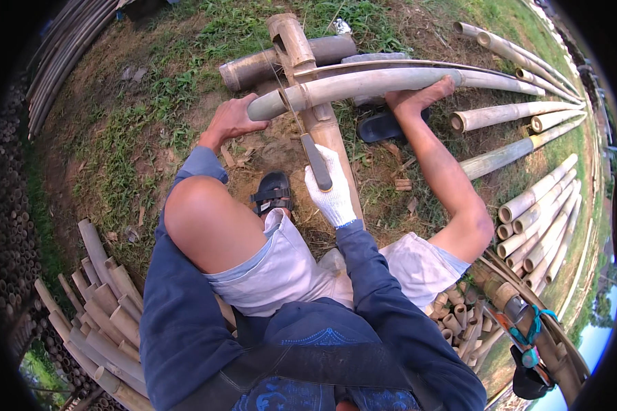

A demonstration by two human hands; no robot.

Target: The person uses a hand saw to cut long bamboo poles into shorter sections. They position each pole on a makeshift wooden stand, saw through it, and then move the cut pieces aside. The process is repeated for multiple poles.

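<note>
Head view: The left hand (pixel 230 122), bare, is curled around the left end of a pale bamboo pole (pixel 370 85), its thumb on the near side. The pole lies across a bamboo beam (pixel 325 129), towards the beam's far end. The right hand (pixel 332 181), in a white knitted glove, is wrapped around the grip of a handsaw (pixel 317 163); the blade meets the pole just beside the left hand. A bare foot (pixel 421 96) touches the pole, right of the beam.

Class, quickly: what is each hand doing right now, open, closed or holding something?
Left hand: holding the bamboo pole near its end.
Right hand, gloved: closed around the saw handle.
</note>
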